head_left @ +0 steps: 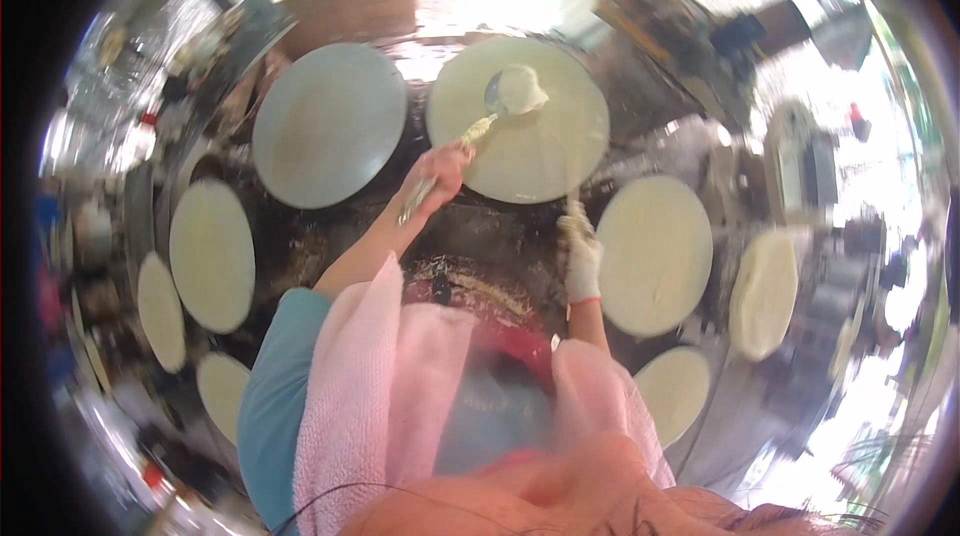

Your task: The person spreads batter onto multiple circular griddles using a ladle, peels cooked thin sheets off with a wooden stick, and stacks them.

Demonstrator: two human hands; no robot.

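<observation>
My bare left hand (440,176) is closed round the long handle of a ladle (490,96). Pale, thick batter (522,91) fills and hangs over the ladle's bowl. That bowl is above a round griddle (450,151) whose surface looks pale, as if coated with batter. My right hand (582,251), in a white glove with a red cuff, is closed on a thin, light stick-like tool (573,181). The tool reaches up over the same griddle's right part; its far end is blurred, so its shape cannot be told.
A bare grey round griddle (330,126) stands at the left. Several more discs with pale sheets surround me, such as one on the right (655,256) and one on the left (212,256). A brown board (350,16) is behind. A pink towel (350,386) hangs over my front.
</observation>
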